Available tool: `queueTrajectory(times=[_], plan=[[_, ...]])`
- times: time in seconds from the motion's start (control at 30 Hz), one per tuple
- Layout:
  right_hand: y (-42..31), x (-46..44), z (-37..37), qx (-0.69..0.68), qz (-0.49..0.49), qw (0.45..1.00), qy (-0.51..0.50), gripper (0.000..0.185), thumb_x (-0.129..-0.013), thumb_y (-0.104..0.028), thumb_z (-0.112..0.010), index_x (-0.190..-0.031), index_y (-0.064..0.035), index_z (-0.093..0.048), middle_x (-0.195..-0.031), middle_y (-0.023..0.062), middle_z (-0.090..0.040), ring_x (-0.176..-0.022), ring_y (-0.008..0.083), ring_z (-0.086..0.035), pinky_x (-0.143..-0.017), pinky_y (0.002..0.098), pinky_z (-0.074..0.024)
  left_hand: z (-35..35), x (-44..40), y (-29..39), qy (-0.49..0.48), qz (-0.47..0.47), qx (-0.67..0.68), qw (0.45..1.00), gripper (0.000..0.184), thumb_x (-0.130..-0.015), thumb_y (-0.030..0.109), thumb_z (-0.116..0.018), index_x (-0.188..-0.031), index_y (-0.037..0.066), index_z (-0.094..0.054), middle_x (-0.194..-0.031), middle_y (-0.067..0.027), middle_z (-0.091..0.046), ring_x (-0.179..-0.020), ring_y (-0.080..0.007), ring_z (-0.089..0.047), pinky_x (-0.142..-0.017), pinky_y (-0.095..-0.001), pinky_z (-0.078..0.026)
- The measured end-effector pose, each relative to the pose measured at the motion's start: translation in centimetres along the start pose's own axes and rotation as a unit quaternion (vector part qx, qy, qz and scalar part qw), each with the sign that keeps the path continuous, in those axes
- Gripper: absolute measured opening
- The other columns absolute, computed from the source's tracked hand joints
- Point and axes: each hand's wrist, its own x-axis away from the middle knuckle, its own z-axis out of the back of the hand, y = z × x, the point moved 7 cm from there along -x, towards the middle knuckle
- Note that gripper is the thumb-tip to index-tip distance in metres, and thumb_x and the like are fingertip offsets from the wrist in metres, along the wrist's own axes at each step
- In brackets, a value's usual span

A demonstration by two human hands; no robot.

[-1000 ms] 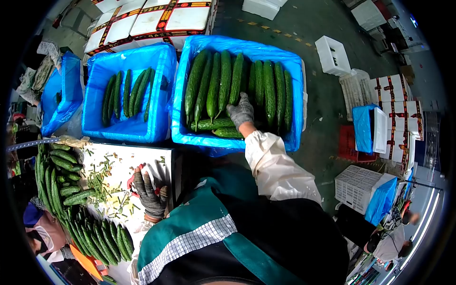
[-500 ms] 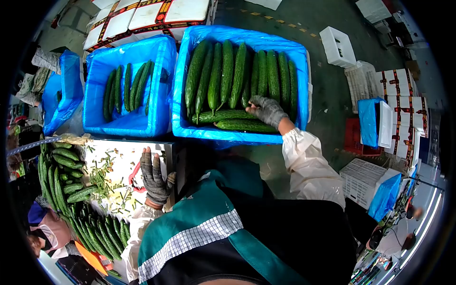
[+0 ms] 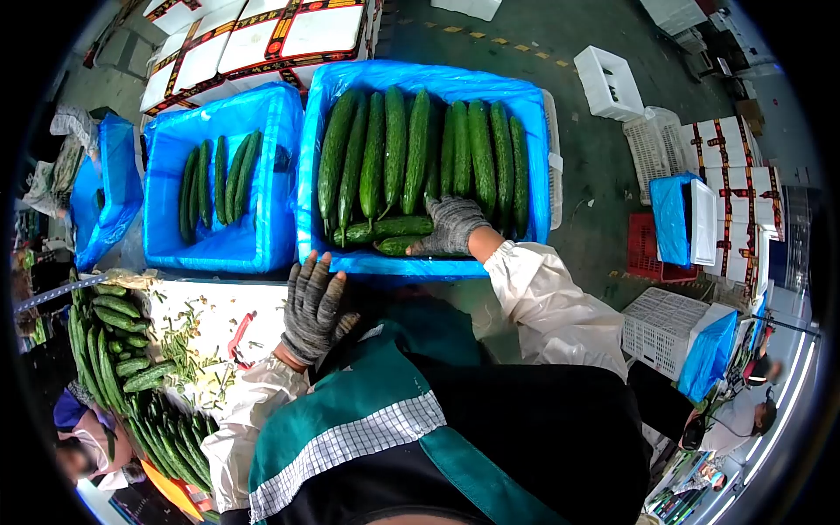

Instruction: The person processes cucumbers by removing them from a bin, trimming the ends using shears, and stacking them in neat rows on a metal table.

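Observation:
My right hand, in a grey fingerless-tip glove, is in the large blue-lined crate. Its fingers and thumb curl over the right part of the crosswise cucumbers, hiding their ends. Behind it, several long green cucumbers lie side by side, pointing away from me. My left hand, gloved the same way, is open with fingers spread at the right edge of the white work table, holding nothing. Left of it on the table lies a slim red object whose kind I cannot make out.
A smaller blue-lined crate holds several cucumbers. More cucumbers are piled at the table's left, beside green scraps. White foam boxes stack behind. A person is at lower left; plastic crates stand at right.
My right hand has moved left and nearer along the crosswise cucumbers, covering more of them. My left hand has risen toward the crate, fingers now more spread. The view has shifted slightly.

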Motion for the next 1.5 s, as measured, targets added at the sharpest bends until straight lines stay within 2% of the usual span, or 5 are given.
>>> queueTrajectory(times=[0.5,0.9,1.03,1.17,1.5], plan=[[2.9,0.4,0.2,-0.161,0.108,0.970,0.145,0.056,-0.075,-0.047,-0.059,-0.108,-0.0026,-0.053,-0.104,0.0175,-0.058,-0.097,0.0317,-0.056,-0.083,0.0383,-0.0442,-11.5,-9.3,0.6,-0.135,-0.032,0.047,0.989,0.075,-0.069,0.037,-0.065,-0.128,0.004,-0.033,-0.123,-0.0174,-0.044,-0.116,-0.0340,-0.040,-0.097,-0.0443,-0.032],[9.7,0.9,-2.4,-0.711,0.067,0.696,0.076,0.025,-0.086,-0.018,-0.055,-0.102,0.0003,-0.056,-0.093,0.0105,-0.062,-0.085,0.0184,-0.060,-0.078,0.0266,-0.0475,-13.9,-13.6,0.7,-0.490,0.083,-0.052,0.866,0.092,-0.054,0.065,-0.065,-0.123,0.008,-0.044,-0.116,-0.0170,-0.049,-0.108,-0.0321,-0.047,-0.092,-0.0443,-0.034],[11.8,4.5,-1.0,-0.389,0.044,0.858,0.332,0.025,-0.082,-0.028,-0.058,-0.090,-0.0039,-0.059,-0.079,0.0148,-0.061,-0.074,0.0282,-0.060,-0.067,0.0368,-0.0467,-15.1,-13.9,0.0,-0.483,0.082,-0.039,0.871,0.085,-0.056,0.063,-0.065,-0.118,0.008,-0.047,-0.108,-0.0168,-0.055,-0.103,-0.0319,-0.052,-0.091,-0.0474,-0.033],[10.3,8.6,-1.0,-0.252,-0.124,0.937,0.208,0.028,-0.076,-0.033,-0.063,-0.084,-0.0064,-0.061,-0.083,0.0145,-0.062,-0.078,0.0292,-0.060,-0.068,0.0373,-0.0468,-15.3,-13.9,-0.4,-0.474,0.135,-0.001,0.870,0.073,-0.065,0.058,-0.060,-0.117,0.008,-0.049,-0.103,-0.0163,-0.059,-0.100,-0.0292,-0.055,-0.090,-0.0469,-0.035],[5.2,6.1,-3.5,-0.066,-0.011,0.972,0.227,0.051,-0.072,-0.047,-0.062,-0.107,-0.0096,-0.058,-0.105,0.0127,-0.056,-0.098,0.0298,-0.052,-0.084,0.0412,-0.0396,-11.2,-14.3,-1.0,-0.323,0.147,0.053,0.933,0.054,-0.075,0.044,-0.059,-0.114,0.008,-0.051,-0.097,-0.0167,-0.058,-0.093,-0.0336,-0.055,-0.080,-0.0426,-0.042]])
